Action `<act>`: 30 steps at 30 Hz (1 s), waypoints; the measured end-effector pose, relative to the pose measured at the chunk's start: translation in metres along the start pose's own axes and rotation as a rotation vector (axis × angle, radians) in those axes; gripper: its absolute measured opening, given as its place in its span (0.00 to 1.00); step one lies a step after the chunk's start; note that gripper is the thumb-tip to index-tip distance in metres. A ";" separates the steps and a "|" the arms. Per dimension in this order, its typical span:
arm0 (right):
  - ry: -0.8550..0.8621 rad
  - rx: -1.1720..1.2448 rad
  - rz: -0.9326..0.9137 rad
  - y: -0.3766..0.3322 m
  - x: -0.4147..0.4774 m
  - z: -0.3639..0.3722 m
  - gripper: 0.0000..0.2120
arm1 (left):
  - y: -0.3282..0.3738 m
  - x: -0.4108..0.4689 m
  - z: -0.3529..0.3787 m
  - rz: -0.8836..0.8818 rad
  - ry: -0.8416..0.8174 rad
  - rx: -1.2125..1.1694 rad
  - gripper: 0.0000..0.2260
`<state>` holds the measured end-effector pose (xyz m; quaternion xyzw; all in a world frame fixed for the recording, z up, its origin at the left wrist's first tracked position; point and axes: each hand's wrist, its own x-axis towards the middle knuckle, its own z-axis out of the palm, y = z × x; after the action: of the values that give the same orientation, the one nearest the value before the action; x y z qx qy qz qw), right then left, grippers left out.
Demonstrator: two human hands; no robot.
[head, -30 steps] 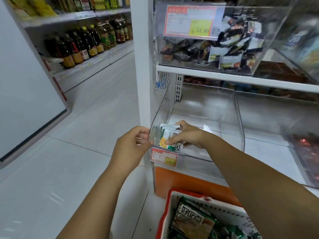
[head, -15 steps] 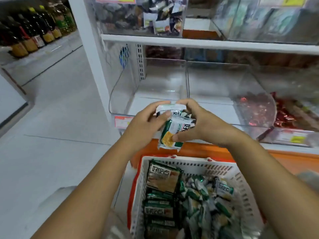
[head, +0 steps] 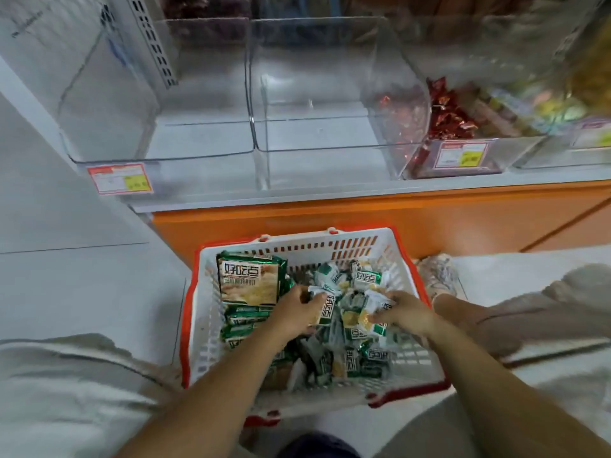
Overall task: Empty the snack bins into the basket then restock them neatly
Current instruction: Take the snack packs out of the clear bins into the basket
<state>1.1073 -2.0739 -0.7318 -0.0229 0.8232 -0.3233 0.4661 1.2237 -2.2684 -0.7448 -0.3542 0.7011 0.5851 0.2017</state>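
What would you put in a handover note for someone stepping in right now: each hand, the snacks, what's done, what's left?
The left hand grips a small green packet inside the basket; the right hand pinches a second packet there.
The other packets lie piled in the basket; the left bin and middle bin show none.
Done: those bins emptied. Left: release these, then restock neatly.
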 end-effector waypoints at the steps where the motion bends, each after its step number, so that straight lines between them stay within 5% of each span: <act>1: 0.006 0.034 0.026 0.009 0.003 0.000 0.41 | -0.006 0.003 0.009 -0.013 -0.029 0.076 0.29; 4: 0.011 -0.040 0.065 0.021 0.008 -0.003 0.39 | -0.019 0.010 0.020 -0.008 -0.101 0.212 0.30; 8: -0.056 -0.520 0.030 0.012 0.002 -0.006 0.18 | -0.014 0.012 0.006 0.101 -0.065 0.323 0.25; 11: -0.047 -0.850 -0.048 0.006 0.002 -0.004 0.18 | -0.002 0.006 -0.016 0.167 0.014 0.380 0.20; 14: 0.147 -0.538 -0.201 -0.008 0.002 -0.001 0.18 | 0.010 -0.004 -0.047 0.236 0.068 0.422 0.20; 17: 0.121 -0.103 -0.322 -0.032 0.008 0.016 0.12 | 0.017 -0.017 -0.084 0.300 0.205 0.373 0.17; 22: -0.004 -0.122 -0.403 -0.082 0.028 0.071 0.22 | -0.021 -0.035 -0.122 0.296 0.628 0.328 0.17; 30: 0.066 -0.176 -0.380 -0.121 0.085 0.138 0.35 | -0.081 -0.040 -0.136 0.129 0.553 0.250 0.23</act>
<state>1.1356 -2.2693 -0.7778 -0.2079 0.8439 -0.3328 0.3657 1.3277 -2.3941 -0.7402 -0.4272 0.8169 0.3875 0.0076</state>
